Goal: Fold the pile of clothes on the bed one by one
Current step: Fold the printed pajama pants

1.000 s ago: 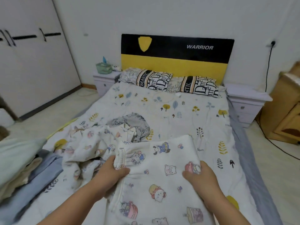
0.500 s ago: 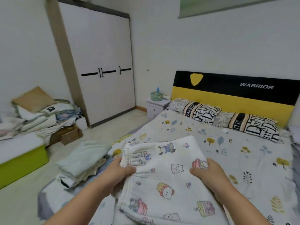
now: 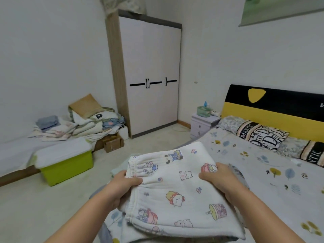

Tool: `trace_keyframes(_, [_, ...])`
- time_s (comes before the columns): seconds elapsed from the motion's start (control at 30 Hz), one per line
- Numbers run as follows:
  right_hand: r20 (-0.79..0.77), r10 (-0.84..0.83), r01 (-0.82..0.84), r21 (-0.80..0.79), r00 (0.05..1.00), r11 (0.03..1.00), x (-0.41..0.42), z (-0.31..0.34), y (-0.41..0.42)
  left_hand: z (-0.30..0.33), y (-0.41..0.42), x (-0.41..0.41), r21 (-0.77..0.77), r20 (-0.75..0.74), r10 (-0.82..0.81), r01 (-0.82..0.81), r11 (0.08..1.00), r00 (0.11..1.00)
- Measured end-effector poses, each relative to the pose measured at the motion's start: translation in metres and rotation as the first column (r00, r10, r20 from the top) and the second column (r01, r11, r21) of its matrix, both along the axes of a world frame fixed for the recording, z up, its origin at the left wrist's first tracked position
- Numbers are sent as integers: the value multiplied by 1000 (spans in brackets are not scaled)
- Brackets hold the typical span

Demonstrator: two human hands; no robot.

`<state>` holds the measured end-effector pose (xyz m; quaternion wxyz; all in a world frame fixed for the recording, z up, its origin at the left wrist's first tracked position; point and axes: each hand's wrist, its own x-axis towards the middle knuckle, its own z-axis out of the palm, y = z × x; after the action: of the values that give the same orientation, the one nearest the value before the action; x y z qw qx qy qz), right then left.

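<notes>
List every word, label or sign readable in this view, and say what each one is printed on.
"OMANTIC": on the black band of the nearer pillow, its first letter hidden.
"NTIC": on the black band of the farther pillow, cut off at the picture's edge.
Large black lettering on the nearer pillow's white part: too distorted to read with certainty.
White lettering on the headboard: cut off at the edge, unreadable.
The folded cartoon-print garment carries pictures only.

Plain white walls (image 3: 52, 50) are enclosing the room, and a pale, glossy floor (image 3: 26, 204) is reflecting soft, even light. A tall white wardrobe with wood-grain sides and black bar handles (image 3: 150, 76) is standing in the corner. A small lilac two-drawer nightstand (image 3: 201, 124) is sitting beside the black-and-yellow padded headboard (image 3: 273, 106). A lime-green plastic storage box with a white lid (image 3: 64, 163) is resting on the floor at the left. A green-toned picture (image 3: 280, 9) is hanging high on the right wall.
</notes>
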<state>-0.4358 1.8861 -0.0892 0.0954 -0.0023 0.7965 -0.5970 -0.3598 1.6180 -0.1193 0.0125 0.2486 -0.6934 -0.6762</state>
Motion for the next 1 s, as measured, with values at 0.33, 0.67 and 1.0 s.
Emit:
trace_keyframes(0.33, [22,15,-16,37,1000,999,-49,-6,-132,-15,-131,-43,80,-65,10,-5,997,998])
trace_keyframes(0.67, [66,29,-36,113,997,993,-130,-28,-193,-59,-181,-110,170,-66,83,-71,983,994])
trace_keyframes(1.0, [132,126,-151,206,983,967,-258,-82,-242,-118,-205,-203,206,-4,198,-193,959,980])
